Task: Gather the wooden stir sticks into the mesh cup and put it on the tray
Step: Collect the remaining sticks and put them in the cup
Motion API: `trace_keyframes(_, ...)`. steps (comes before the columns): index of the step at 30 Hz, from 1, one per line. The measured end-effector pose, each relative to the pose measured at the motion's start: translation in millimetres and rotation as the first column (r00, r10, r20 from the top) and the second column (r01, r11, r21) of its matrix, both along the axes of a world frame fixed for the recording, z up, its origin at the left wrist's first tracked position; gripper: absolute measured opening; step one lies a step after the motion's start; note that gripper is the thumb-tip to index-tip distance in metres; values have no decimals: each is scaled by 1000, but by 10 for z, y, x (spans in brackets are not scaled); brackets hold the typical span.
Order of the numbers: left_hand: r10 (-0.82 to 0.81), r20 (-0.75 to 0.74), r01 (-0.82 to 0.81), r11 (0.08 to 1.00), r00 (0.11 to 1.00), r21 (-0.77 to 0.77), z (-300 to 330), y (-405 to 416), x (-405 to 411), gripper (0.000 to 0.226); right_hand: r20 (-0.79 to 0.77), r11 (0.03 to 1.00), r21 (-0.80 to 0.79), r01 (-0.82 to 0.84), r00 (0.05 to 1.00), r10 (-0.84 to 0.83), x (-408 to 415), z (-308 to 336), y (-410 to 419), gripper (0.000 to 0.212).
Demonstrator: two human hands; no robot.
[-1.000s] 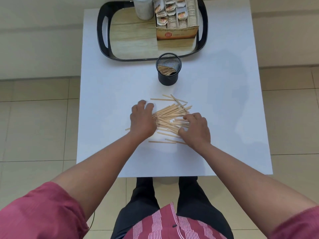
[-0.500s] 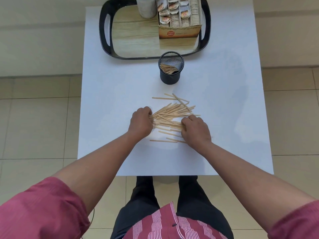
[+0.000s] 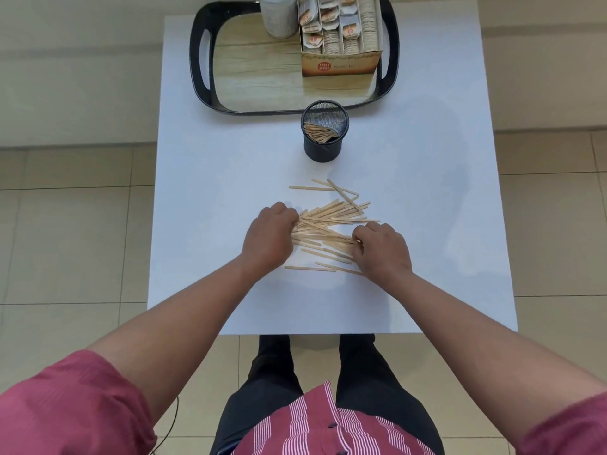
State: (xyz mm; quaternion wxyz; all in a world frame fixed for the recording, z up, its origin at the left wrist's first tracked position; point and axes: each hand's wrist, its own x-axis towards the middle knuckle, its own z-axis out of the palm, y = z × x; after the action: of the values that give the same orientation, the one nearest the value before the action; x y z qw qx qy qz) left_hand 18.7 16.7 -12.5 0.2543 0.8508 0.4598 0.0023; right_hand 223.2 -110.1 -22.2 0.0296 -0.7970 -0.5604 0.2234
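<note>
The wooden stir sticks (image 3: 328,224) are thin, flat, pale strips lying in a loose overlapping pile at the centre of the frame on the white table (image 3: 203,178). A few lie apart at the pile's upper and lower edges. The left hand (image 3: 270,238) sits at the pile's left end with fingers curled onto the stick ends. The right hand (image 3: 381,249) sits at the pile's lower right, fingers curled and pinching several sticks. The black mesh cup (image 3: 324,133) stands upright above the pile, well apart from both hands, with some sticks inside. The tray (image 3: 200,77) lies just beyond the cup, at the upper centre.
</note>
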Motion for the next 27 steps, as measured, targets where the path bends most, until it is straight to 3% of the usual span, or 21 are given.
trace_keyframes(7, -150, -131, 152, 988, 980, 2, -39, -206, 74, 23, -23, 982, -175, -63, 998, 60, 11, -28, -76, 43)
trace_keyframes(11, -270, -101, 271, 963, 957, -12, -84, -245, -3, 29, -26, 981, -173, -92, 996, 89, -7, -34, -66, 30)
trace_keyframes(16, -361, -91, 352, 930, 928, -104, -126, -277, -55, 56, -6, 982, -150, -118, 993, 119, -40, -4, -12, 11)
trace_keyframes(23, -354, -37, 354, 935, 935, -9, -134, -277, 49, 28, -32, 989, -102, -109, 994, 106, -23, -11, -16, 12)
trace_keyframes(27, -384, -104, 388, 922, 917, 14, -157, -261, 100, 11, -48, 995, -71, -74, 996, 71, -13, -22, -39, 12)
